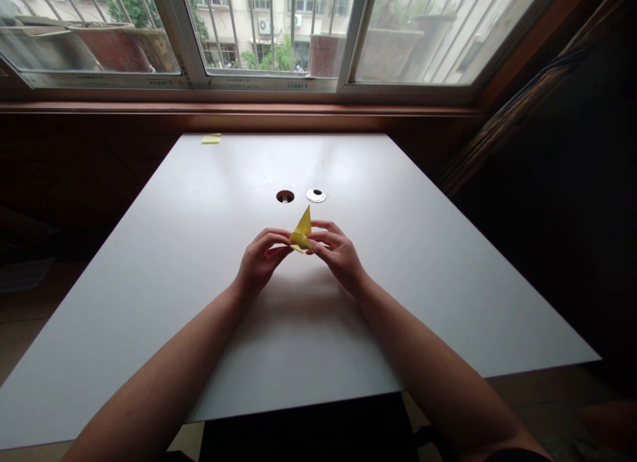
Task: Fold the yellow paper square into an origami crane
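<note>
in the head view, the folded yellow paper (302,233) sits just on the near side of the open round hole (285,196) in the white table (199,283), lifted a little above the surface between both hands. its long axis runs from the hands up and away, and its sharp tip points toward the far side, ending between the hole and the white round cap (316,195) that lies just right of the hole. the left hand (259,259) is curled, fingertips pinched on the paper's lower left edge; the right hand (338,253) grips the lower right edge, thumb and fingers closed on the fold. the hole itself shows something pale inside, too small to tell. far beyond the hole and to its left, a small yellow sheet (211,139) lies flat at the table's far edge. further beyond the hole, outside the window (279,83), stands a brown pot (114,47); what it holds cannot be made out.
</note>
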### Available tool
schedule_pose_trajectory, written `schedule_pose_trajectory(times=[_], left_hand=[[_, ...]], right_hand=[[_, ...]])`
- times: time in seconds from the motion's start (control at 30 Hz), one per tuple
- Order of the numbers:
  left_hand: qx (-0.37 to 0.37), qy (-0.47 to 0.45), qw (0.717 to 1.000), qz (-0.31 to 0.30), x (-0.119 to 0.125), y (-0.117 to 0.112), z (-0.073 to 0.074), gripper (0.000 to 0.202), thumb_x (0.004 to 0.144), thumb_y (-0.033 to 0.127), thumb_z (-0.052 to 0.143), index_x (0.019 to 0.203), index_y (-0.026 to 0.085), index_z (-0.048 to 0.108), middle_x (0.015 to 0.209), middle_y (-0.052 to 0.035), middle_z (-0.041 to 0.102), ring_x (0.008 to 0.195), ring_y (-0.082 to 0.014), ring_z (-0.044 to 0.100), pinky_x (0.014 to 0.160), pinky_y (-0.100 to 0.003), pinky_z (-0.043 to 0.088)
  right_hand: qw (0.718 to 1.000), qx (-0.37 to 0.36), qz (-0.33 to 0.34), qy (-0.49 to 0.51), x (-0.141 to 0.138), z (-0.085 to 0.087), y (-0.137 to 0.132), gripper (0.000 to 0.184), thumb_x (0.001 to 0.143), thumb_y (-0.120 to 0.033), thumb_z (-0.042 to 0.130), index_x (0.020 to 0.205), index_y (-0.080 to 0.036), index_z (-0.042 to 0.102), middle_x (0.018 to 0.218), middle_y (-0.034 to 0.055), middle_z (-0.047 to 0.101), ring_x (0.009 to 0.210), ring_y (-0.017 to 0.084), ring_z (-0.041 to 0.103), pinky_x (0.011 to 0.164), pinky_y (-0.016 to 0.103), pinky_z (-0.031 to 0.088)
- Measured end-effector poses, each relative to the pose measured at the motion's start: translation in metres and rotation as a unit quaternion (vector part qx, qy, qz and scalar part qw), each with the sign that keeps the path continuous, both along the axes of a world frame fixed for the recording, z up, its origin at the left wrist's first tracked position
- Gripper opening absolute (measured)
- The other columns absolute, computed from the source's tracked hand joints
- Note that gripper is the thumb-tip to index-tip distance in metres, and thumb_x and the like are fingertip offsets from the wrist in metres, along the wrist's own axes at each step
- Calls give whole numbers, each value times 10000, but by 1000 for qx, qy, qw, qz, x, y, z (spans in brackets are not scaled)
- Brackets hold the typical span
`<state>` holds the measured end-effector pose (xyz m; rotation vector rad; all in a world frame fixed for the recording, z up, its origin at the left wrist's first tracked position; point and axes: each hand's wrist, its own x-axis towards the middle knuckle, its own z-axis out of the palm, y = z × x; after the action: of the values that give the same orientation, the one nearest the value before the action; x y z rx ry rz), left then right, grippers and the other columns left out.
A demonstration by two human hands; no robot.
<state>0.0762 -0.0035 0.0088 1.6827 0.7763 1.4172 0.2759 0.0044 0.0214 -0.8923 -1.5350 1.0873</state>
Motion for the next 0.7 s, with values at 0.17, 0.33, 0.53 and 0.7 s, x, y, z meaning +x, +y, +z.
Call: schedule_pose_trajectory(times=[0.17, 0.33, 0.53, 0.7], left_hand=[[-28, -29, 999, -13, 0, 3, -7, 130, 889, 274, 702, 993, 196, 695, 1106, -95, 610, 1076, -227, 638, 914, -407, 604], [-35, -19, 999, -2, 0, 3, -7, 138, 887, 305, 702, 970, 195, 701, 1126, -96, 582, 1099, -227, 619, 916, -394, 610], [2, 31, 999, 24, 0, 1, -7, 143, 892, 291, 692, 1018, 226, 706, 1194, -91, 517, 1148, -228, 584, 907, -388, 618], [9, 30, 999, 32, -1, 1, -7, 98, 904, 266, 676, 983, 227, 719, 1171, -86, 524, 1104, -216, 604, 884, -374, 623]], right_hand=[[1000, -23, 12, -4, 2, 0, 2, 257, 845, -466, 716, 947, -242, 790, 1278, 77, 560, 967, 214, 665, 782, 392, 655], [999, -37, 11, 4, 0, -5, 5, 245, 834, -455, 732, 913, -230, 792, 1230, 76, 577, 943, 207, 664, 765, 377, 647], [999, -45, 27, -13, -5, -10, 5, 285, 821, -487, 734, 921, -227, 794, 1186, 80, 592, 880, 195, 668, 727, 368, 642], [998, -44, 19, -27, -4, -11, 6, 309, 808, -507, 737, 903, -219, 794, 1171, 85, 595, 879, 199, 664, 704, 354, 638]])
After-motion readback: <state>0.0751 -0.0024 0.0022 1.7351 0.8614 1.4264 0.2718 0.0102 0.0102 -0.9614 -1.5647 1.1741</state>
